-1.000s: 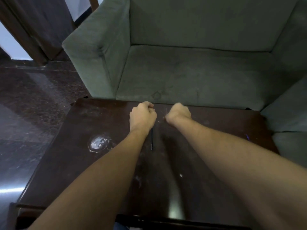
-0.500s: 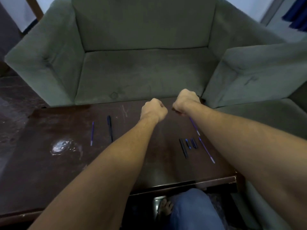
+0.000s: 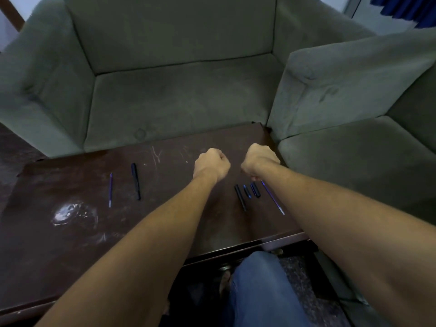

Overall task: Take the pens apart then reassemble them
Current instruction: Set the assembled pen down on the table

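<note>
On the dark wooden table (image 3: 165,208) pen parts lie in two groups. At the left are a thin purple refill (image 3: 110,190) and a black pen body (image 3: 136,181). At the right lie a black barrel (image 3: 240,197), a small blue piece (image 3: 247,191), a black cap (image 3: 255,190) and a second purple refill (image 3: 273,197). My left hand (image 3: 211,165) is a closed fist over the table's middle, nothing visible in it. My right hand (image 3: 259,161) is also fisted, just beyond the right group, above the refill's far end.
A green armchair (image 3: 179,102) stands behind the table, and a second green seat (image 3: 354,95) touches its right corner. A whitish stain (image 3: 68,212) marks the table's left. My knee in blue jeans (image 3: 257,284) shows below the near edge.
The view swung to the right, which brought the right group of parts into sight. Both fists stayed closed and side by side, and now sit a little nearer the right-hand parts.
</note>
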